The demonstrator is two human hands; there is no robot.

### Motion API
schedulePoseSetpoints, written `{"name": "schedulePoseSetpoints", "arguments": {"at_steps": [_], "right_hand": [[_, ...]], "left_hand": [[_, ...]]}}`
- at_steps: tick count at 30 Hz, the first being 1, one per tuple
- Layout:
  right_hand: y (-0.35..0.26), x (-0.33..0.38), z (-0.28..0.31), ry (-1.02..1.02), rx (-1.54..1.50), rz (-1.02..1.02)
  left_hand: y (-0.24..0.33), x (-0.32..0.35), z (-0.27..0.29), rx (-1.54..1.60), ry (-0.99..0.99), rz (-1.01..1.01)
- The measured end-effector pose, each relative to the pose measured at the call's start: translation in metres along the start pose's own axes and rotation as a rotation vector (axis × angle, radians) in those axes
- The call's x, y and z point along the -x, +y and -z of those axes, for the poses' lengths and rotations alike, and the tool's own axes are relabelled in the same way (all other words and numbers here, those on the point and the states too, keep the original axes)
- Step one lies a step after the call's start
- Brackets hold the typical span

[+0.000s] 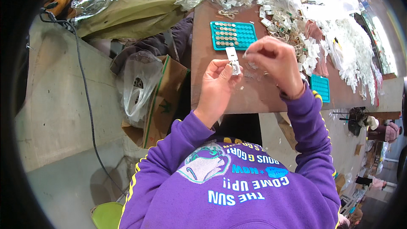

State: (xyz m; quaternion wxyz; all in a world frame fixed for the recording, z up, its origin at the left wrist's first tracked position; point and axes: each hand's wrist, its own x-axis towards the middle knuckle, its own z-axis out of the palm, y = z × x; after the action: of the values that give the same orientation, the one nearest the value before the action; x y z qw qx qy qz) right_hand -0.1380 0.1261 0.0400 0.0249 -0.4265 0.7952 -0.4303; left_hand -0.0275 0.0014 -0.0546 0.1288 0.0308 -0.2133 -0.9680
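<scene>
My left hand (218, 87) pinches a small white plastic case (232, 55) between thumb and fingers above the table's near edge. The case looks hinged and unfolded, with one narrow flap pointing away from me. Just to its right, my right hand (273, 61) is raised with thumb and fingertips drawn together. Something tiny and pale may be at those fingertips, too small to make out. Beyond both hands lies a teal tray (246, 36) with rows of small round metal discs (226, 34) in its left part. The right part shows bare pockets.
A heap of small white plastic pieces and cords (288, 32) covers the brown table's (207, 76) far and right side. Another teal tray (320, 88) lies at the right edge. Left of the table stands a cardboard box (169, 97) with a plastic bag (142, 85).
</scene>
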Motion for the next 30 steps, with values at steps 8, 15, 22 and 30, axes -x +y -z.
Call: {"name": "schedulePoseSetpoints", "arguments": {"at_steps": [8, 15, 22, 30], "right_hand": [[-0.017, 0.021, -0.031, 0.16, 0.216, 0.206], [-0.022, 0.024, -0.022, 0.035, 0.228, 0.204], [-0.026, 0.02, -0.017, 0.098, 0.154, 0.177], [-0.014, 0.022, -0.03, 0.121, 0.198, 0.298]], "left_hand": [[-0.002, 0.0, -0.002, -0.096, -0.017, -0.026], [0.0, 0.001, -0.003, -0.101, -0.008, -0.018], [0.0, 0.001, -0.001, -0.052, -0.03, 0.008], [0.001, 0.0, 0.0, -0.024, -0.008, 0.035]]}}
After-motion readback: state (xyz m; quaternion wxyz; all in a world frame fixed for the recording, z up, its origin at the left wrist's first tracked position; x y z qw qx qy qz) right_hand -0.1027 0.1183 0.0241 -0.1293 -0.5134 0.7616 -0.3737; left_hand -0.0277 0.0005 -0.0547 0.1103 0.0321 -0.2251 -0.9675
